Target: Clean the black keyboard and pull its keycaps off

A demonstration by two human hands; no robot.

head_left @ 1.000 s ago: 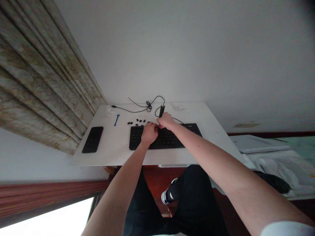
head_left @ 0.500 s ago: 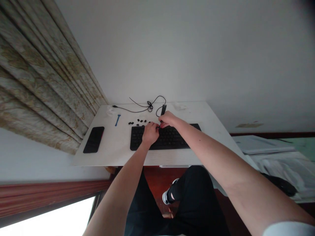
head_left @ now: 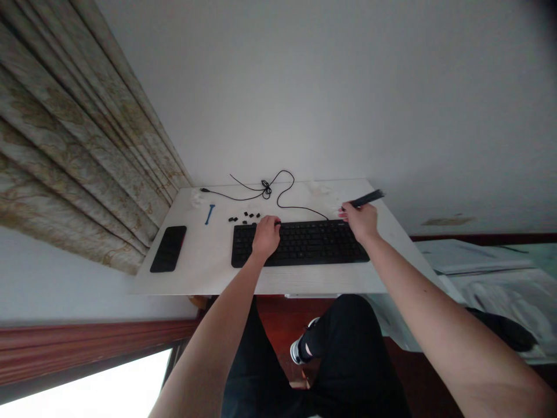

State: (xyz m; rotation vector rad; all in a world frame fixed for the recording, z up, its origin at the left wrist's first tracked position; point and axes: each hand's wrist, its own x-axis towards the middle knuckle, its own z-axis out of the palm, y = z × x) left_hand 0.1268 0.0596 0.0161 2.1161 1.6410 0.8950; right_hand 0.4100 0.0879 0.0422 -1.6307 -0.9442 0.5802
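Note:
A black keyboard [head_left: 304, 244] lies along the front of the white table. Over its upper left part is my left hand [head_left: 266, 235], fingers curled together at the back edge. A small dark bit shows at those fingertips; whether it is a loose keycap or part of the keyboard cannot be made out. My right hand [head_left: 362, 222] is raised above the keyboard's right end, closed around a slim black brush [head_left: 369, 198] that points to the right. Several loose black keycaps [head_left: 246, 215] are scattered just behind the keyboard, left of my left hand.
The keyboard's black cable [head_left: 300, 208] runs behind it, with a tied bundle and a plug at the left. A blue double-ended tool [head_left: 209, 214] and a black phone [head_left: 168, 248] lie on the left of the table [head_left: 204, 273]. A wall stands behind, a curtain [head_left: 87, 139] at left.
My right hand has moved away from my left hand to the right, taking the brush along and tipping it from upright to nearly level. My left hand has stayed at the same spot.

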